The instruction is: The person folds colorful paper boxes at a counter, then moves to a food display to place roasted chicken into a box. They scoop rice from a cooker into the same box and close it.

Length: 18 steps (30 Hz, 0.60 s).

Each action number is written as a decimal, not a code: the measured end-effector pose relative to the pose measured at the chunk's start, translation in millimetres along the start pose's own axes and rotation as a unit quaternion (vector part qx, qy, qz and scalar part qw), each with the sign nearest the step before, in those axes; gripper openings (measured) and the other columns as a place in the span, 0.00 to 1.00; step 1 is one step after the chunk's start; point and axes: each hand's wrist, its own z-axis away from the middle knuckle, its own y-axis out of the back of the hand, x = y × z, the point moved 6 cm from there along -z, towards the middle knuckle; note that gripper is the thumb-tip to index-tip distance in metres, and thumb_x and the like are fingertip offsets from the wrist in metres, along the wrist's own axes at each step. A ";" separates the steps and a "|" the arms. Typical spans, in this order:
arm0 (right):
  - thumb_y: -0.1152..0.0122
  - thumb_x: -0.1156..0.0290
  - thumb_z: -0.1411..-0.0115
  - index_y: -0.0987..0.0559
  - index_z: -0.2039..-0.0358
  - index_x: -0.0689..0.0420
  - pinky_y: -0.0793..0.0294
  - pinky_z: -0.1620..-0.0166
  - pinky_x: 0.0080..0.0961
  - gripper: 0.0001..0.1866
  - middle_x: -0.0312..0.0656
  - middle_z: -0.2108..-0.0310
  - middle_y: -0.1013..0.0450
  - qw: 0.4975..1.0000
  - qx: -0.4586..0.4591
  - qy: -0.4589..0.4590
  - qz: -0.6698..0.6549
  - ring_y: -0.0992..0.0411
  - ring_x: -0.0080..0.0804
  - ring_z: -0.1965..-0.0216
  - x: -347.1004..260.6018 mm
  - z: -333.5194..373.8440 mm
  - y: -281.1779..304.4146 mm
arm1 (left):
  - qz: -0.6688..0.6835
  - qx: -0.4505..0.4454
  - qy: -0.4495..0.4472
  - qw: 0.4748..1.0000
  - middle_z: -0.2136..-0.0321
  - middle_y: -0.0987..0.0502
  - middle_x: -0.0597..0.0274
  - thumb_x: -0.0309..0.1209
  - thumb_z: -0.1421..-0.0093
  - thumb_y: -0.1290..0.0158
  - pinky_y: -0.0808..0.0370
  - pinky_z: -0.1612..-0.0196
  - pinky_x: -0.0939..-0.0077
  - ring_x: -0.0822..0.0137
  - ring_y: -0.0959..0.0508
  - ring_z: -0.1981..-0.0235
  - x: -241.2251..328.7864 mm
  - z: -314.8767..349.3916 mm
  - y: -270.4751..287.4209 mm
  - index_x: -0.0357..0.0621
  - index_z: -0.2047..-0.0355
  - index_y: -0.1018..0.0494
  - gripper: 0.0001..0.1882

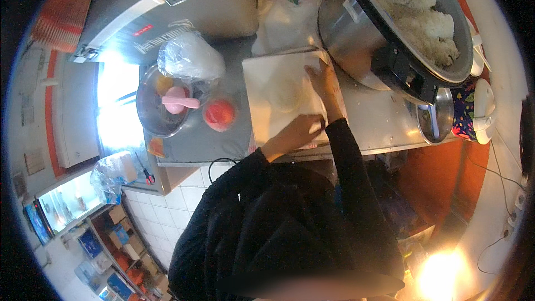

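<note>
A stack of pale wrapping paper (259,81) lies on the metal table in front of me, with a faint round patch near its middle. My left hand (295,134) reaches across the near part of the paper, its fingers bent and pinched at the right edge of the top sheet. Farther back, my right hand (324,81) rests along the upper right part of the stack, fingers apart and stretched over the paper. Just left of the stack sits a red and white round thing (219,115), its kind unclear.
A large pot of cooked rice (356,39) stands at the back right. On the left are a metal bowl (146,117) with a pink scoop (178,102), a clear plastic bag (192,58) and a big grey box (217,8). A smaller bowl (444,117) holds a utensil.
</note>
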 end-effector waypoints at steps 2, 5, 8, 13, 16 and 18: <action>0.35 0.55 0.41 0.25 0.51 0.70 0.33 0.42 0.33 0.30 0.55 0.52 0.25 0.994 -0.044 0.041 -0.091 0.30 0.44 0.44 2.8 -7.5 -2.8 | -0.034 0.135 -0.069 0.988 0.57 0.25 0.43 0.30 0.43 0.44 0.31 0.47 0.58 0.46 0.25 0.53 -7.7 -19.1 39.7 0.38 0.52 0.30 0.19; 0.46 0.69 0.36 0.19 0.60 0.65 0.31 0.43 0.32 0.13 0.46 0.58 0.20 0.937 -0.135 -0.047 -0.318 0.24 0.35 0.53 16.7 6.2 -3.4 | -0.224 0.228 -0.148 0.936 0.57 0.24 0.48 0.32 0.45 0.40 0.32 0.46 0.57 0.49 0.26 0.52 -15.3 -47.7 104.5 0.41 0.48 0.32 0.25; 0.43 0.72 0.38 0.18 0.59 0.64 0.34 0.41 0.31 0.12 0.41 0.59 0.20 0.932 -0.134 -0.029 -0.336 0.25 0.29 0.55 21.2 15.7 5.1 | -0.089 -0.031 -0.072 0.993 0.57 0.23 0.53 0.37 0.47 0.38 0.35 0.44 0.56 0.51 0.26 0.51 -39.2 -75.3 112.5 0.46 0.50 0.28 0.25; 0.38 0.65 0.40 0.28 0.46 0.67 0.36 0.40 0.30 0.25 0.45 0.53 0.25 0.889 -0.199 -0.051 -0.409 0.29 0.32 0.49 46.0 12.2 -13.4 | -0.379 -0.130 -0.072 0.913 0.62 0.21 0.58 0.47 0.50 0.38 0.36 0.45 0.55 0.56 0.25 0.54 -80.8 -72.5 134.1 0.51 0.60 0.23 0.21; 0.37 0.68 0.41 0.26 0.46 0.63 0.36 0.39 0.32 0.24 0.46 0.54 0.23 0.890 -0.177 -0.074 -0.415 0.27 0.33 0.51 67.5 12.5 -23.3 | -0.468 -0.108 -0.096 0.872 0.63 0.21 0.57 0.47 0.49 0.38 0.37 0.46 0.52 0.54 0.23 0.56 -99.0 -58.8 152.8 0.51 0.62 0.23 0.19; 0.37 0.66 0.41 0.31 0.41 0.62 0.36 0.39 0.33 0.28 0.49 0.47 0.28 0.890 -0.210 -0.103 -0.391 0.28 0.36 0.48 76.1 15.8 -27.3 | -0.500 -0.121 -0.072 0.855 0.65 0.20 0.57 0.45 0.51 0.38 0.37 0.46 0.52 0.54 0.22 0.59 -101.4 -54.1 159.6 0.51 0.64 0.23 0.17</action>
